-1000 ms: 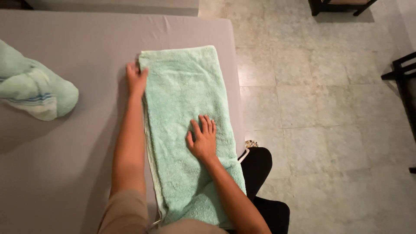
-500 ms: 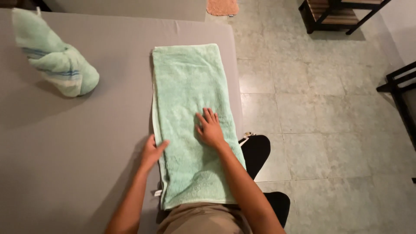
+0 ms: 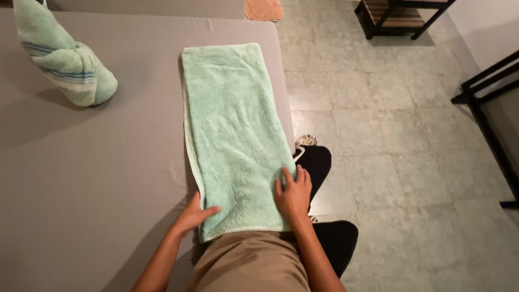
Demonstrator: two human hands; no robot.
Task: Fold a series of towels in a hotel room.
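Observation:
A mint-green towel (image 3: 232, 135), folded into a long strip, lies flat on a grey bed (image 3: 92, 162) along its right edge. My left hand (image 3: 194, 214) grips the towel's near left corner, thumb on top. My right hand (image 3: 293, 193) rests flat on the near right corner, fingers spread, right at the edge of the bed. The near end of the towel touches my lap.
A bundled green towel with blue stripes (image 3: 65, 57) sits at the bed's far left. To the right is a tiled floor (image 3: 400, 135), with a dark wooden rack (image 3: 400, 16) at the far end and a black frame (image 3: 492, 113) on the right.
Both hands slid down the towel toward me: the left from the far left edge to the near left corner, the right from the middle to the near right corner.

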